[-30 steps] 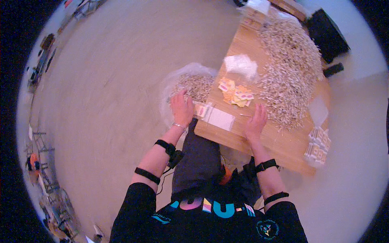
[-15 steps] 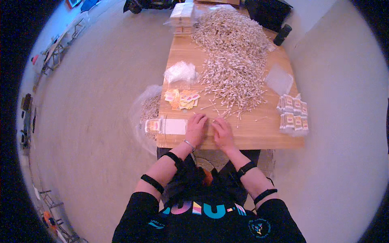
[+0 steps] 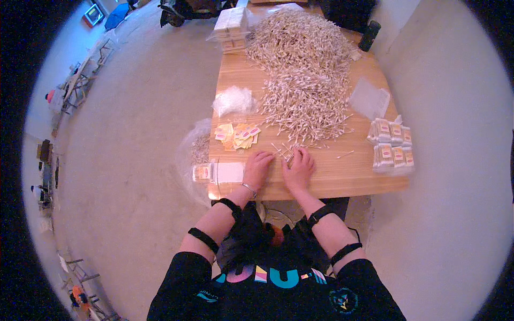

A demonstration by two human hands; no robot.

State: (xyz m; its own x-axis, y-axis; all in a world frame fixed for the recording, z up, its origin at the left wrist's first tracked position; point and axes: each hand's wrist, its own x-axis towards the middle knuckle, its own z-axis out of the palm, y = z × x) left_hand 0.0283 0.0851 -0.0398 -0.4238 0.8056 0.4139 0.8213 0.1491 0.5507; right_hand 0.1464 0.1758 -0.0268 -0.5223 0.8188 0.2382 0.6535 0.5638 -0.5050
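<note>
A big heap of cotton swabs (image 3: 308, 85) covers the middle and far part of the wooden table. At its near edge, my right hand (image 3: 300, 168) rests with bent fingers around a few loose swabs (image 3: 284, 151), thumb on their near side. My left hand (image 3: 258, 168) lies to the left of it, fingers curled and close together; what is under them is hidden. Beside the left hand is a white rectangular pad (image 3: 230, 172), with a clear pack of swabs (image 3: 202, 172) at its left end. Small yellow-and-white printed cards (image 3: 246, 136) lie loosely piled beyond.
Wrapped packs of swabs (image 3: 391, 147) stand at the table's right edge, near a clear plastic sheet (image 3: 369, 99). Crumpled clear bags (image 3: 234, 101) lie at left; stacked white packs (image 3: 231, 27) stand behind. A black cylinder (image 3: 369, 36) is at far right. A large bag (image 3: 195, 147) hangs beside the left edge.
My right hand has moved slightly forward and right, its fingers now around loose swabs near the heap. My left hand has stayed almost in place. The view has shifted a little.
</note>
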